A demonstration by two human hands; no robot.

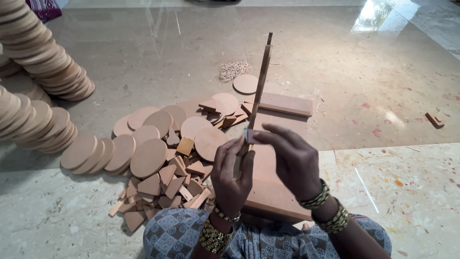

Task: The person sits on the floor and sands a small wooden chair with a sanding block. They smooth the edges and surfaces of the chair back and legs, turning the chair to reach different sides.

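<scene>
My left hand grips the lower end of a long thin wooden strip that stands nearly upright over the floor. My right hand pinches a small grey block against the strip's side, close to my left fingers. Both wrists wear bangles. Under my hands a flat brown board lies on the floor against my lap.
Round wooden discs and small cut offcuts are scattered on the stone floor at my left. Tall leaning stacks of discs stand at far left. A flat board, a single disc and shavings lie beyond.
</scene>
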